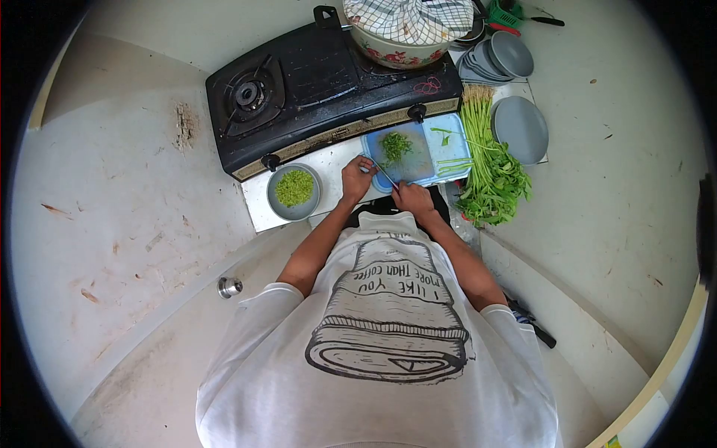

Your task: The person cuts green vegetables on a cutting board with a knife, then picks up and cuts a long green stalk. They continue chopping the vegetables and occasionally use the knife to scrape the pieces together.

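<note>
Two hands at the blue plastic cutting board (441, 149) — right hand (413, 198) grips a thin knife (386, 175), left hand (357, 176) rests loosely curled beside chopped greens (395, 145).

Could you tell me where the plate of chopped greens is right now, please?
In the head view, the plate of chopped greens sits on the counter just below the stove, to the left of the left hand and the blue cutting board.

there were two hands, one knife (386, 176), one blue cutting board (448, 149), one stove (328, 82) and one covered floral bowl (399, 48).
</note>
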{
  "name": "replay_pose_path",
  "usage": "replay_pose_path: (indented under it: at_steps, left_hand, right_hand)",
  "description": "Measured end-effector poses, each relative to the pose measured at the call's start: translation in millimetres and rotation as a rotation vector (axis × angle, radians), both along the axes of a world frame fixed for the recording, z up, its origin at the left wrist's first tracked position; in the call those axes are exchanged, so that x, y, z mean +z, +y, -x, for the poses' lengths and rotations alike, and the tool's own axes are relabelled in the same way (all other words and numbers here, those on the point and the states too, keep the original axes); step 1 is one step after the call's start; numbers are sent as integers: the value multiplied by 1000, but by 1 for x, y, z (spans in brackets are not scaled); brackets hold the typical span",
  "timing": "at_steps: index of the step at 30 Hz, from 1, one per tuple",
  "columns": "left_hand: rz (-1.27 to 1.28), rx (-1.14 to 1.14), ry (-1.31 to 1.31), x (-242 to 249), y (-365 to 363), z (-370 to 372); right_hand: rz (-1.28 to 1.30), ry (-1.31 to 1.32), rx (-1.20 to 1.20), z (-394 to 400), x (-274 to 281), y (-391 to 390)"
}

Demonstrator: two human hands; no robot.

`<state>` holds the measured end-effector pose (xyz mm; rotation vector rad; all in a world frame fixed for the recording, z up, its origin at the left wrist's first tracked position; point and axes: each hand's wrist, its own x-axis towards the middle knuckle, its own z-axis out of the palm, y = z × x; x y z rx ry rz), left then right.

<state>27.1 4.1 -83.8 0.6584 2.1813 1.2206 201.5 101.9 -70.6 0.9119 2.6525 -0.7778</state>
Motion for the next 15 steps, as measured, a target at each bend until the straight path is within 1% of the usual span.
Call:
replay_pose_path:
  at_steps: [2, 5, 8, 11, 15]
  left_hand:
    - [8, -4, -1, 1, 0, 0]
    - [-2, -8, 17, 1, -1, 0]
    - [9, -15, 19, 2, -1, 1]
    - [15, -31, 19, -2, -1, 3]
    - [2, -60, 34, 0, -1, 5]
  right_hand:
    - [-10, 5, 11, 3, -5, 1]
    - [34, -15, -28, 5, 10, 2]
    - [11, -13, -50, 2, 11, 1]
    - [5, 55, -28, -3, 2, 1]
    - [29, 45, 7, -5, 6, 0]
